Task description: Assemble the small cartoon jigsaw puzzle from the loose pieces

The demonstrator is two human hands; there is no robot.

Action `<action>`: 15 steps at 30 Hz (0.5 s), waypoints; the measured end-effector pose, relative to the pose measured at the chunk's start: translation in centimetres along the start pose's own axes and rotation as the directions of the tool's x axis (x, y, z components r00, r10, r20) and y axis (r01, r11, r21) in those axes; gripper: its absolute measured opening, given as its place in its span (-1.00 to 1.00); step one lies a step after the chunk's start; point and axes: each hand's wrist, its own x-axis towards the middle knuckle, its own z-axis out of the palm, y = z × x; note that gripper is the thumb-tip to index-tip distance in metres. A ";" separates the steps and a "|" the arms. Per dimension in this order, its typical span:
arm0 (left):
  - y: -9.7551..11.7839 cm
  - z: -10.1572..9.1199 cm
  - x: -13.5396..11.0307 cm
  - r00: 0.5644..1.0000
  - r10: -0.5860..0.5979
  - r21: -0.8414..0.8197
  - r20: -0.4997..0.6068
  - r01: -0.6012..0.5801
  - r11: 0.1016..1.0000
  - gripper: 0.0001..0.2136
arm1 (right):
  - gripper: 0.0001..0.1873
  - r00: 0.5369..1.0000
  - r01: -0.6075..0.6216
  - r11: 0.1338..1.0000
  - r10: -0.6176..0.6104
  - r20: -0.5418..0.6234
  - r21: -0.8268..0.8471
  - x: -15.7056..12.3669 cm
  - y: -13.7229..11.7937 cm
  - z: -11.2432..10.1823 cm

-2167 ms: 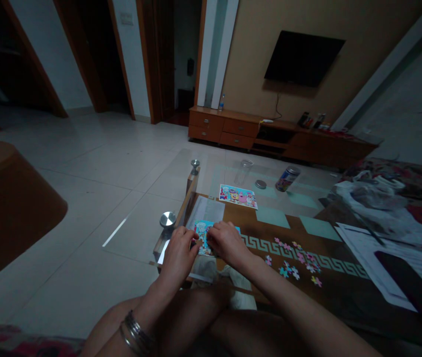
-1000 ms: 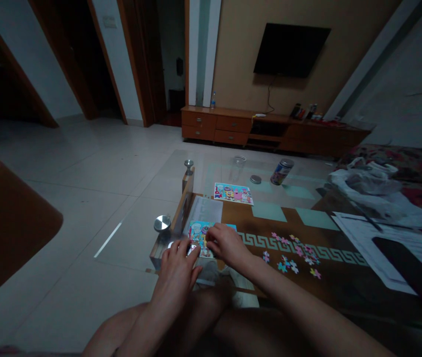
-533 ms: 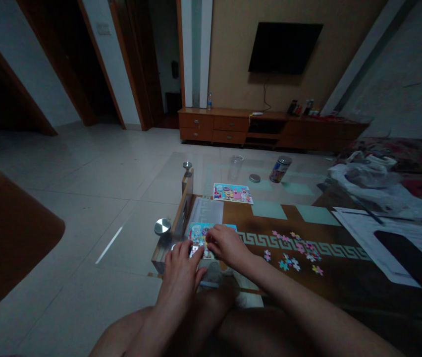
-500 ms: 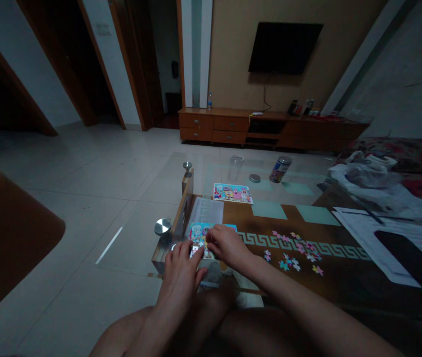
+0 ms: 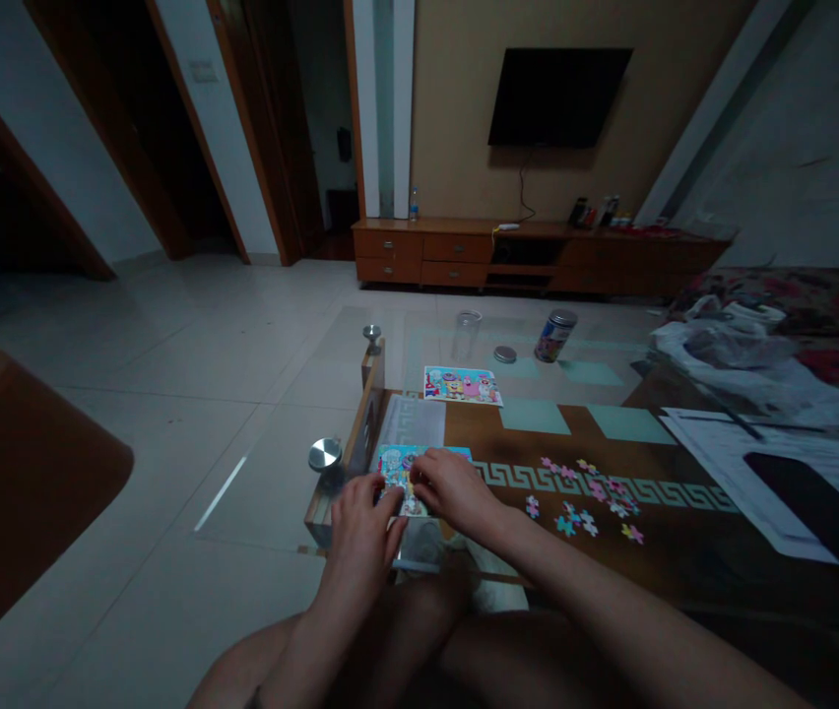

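A partly covered jigsaw puzzle (image 5: 394, 459) with a bright cartoon picture lies at the left end of the glass-topped table. My left hand (image 5: 361, 527) rests at its lower left edge, thumb apart from the curved fingers. From the right, my right hand (image 5: 453, 487) reaches over the puzzle with fingers curled together at its middle; whatever is between the fingertips is hidden. Several loose puzzle pieces (image 5: 569, 520) lie scattered to the right. Behind the puzzle is a picture card (image 5: 462, 385) with a similar cartoon scene.
Farther back stand a clear cup (image 5: 467, 335), a round lid (image 5: 505, 354) and a printed tin (image 5: 555, 337). Papers (image 5: 722, 463), a dark phone-like slab (image 5: 818, 512) and plastic bags (image 5: 730, 359) are on the right. A metal knob (image 5: 325, 453) sits at the table's left end.
My left thumb and fingers have shifted slightly over the puzzle's lower left. A pale patch beside them no longer stands out. The right hand stays nearly still; the view has shifted a little.
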 end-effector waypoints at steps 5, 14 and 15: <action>-0.6 0.4 0.4 0.994 -0.024 0.021 -0.108 0.026 0.999 -0.73 | -0.83 1.000 -0.002 1.000 0.001 -0.014 -0.019 -0.2 0.1 0.0; -0.7 1.1 0.7 0.996 -0.002 0.041 -0.088 0.006 0.999 -0.71 | -0.80 1.000 -0.018 1.000 0.018 -0.012 -0.008 -0.3 0.0 0.0; -0.8 1.1 0.8 0.997 0.007 0.035 -0.077 -0.004 0.999 -0.73 | -0.81 1.000 -0.021 1.000 0.020 -0.016 -0.003 -0.3 0.1 0.1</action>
